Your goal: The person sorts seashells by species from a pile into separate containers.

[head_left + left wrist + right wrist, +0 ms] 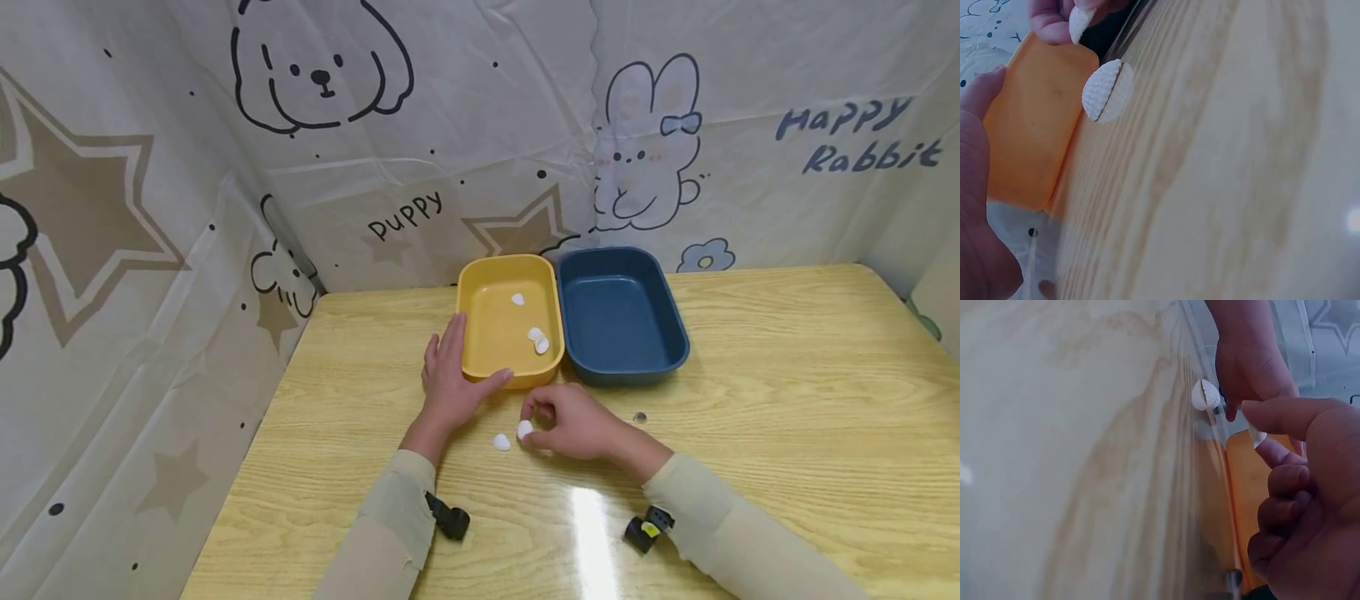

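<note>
At the bottom of the head view, two pale sleeves (pixel 378 525) come in from the lower edge, each with a small black device (pixel 452 521) at the wrist. A bright streak of light lies between them on the wood-grain table (pixel 787 433). Just above the lower middle of the frame, one loose white shell (pixel 502 442) rests on the table; the left wrist view shows its ridged surface. Right beside it, the right hand (pixel 577 421) pinches the held shell (pixel 524 429) between thumb and fingertip, with the other fingers curled. A small round grey spot (pixel 640 417) shows on the table to the right of that hand.

At centre, the left hand (pixel 453 385) is spread wide, its fingers along the left side of the yellow tray (pixel 491 321) and its thumb at the front rim. In this tray, a small cluster of white shells (pixel 540 342) lies toward the lower right, and a single shell (pixel 518 299) lies farther back. The dark blue tray (pixel 622 317) stands just beside it on the right. Behind, a pale printed cloth (pixel 465 92) fills the upper frame, with a puppy at upper left and a rabbit at upper right.
</note>
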### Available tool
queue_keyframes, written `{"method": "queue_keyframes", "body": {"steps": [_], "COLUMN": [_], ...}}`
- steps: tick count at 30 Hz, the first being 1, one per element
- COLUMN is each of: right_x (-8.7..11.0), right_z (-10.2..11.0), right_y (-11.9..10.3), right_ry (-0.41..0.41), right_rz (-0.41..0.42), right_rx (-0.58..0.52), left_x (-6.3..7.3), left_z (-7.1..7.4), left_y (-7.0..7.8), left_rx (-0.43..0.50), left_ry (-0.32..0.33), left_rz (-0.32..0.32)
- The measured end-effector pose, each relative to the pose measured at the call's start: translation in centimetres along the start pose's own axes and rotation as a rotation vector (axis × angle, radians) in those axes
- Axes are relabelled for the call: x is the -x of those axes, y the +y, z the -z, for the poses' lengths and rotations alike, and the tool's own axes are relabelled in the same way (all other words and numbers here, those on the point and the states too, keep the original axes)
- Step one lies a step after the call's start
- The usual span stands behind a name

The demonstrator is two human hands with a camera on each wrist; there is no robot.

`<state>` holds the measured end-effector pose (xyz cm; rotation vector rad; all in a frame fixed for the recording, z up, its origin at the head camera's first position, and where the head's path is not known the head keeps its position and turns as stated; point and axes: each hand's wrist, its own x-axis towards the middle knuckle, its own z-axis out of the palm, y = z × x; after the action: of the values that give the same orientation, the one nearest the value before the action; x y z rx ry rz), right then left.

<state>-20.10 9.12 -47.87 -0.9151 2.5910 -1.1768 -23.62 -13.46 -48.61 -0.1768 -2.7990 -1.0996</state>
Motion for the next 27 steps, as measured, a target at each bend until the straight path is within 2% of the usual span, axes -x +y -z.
{"method": "queue_keyframes", "body": {"steps": [7,14,27], "right_x": [0.2,0.2,-0.6], "right_z": [0.6,1.7,3.6], "right_y": [-1.2,-2.6,-3.4], "right_ry": [0.022,0.023,0.123], "right_rz": [0.030,0.056,0.099], "right_rx": [0.008,-0.022,0.014], "left_x": [0.0,0.0,0.1], "left_z": [0.1,0.1,0.1], "left_y": [0.0,-0.1,-0.2], "left_rx": [-0.004,-0.001,0.010], "left_ry": [-0.002,0.010,0.007], "left_rz": [-0.002,-0.031,-0.039]}}
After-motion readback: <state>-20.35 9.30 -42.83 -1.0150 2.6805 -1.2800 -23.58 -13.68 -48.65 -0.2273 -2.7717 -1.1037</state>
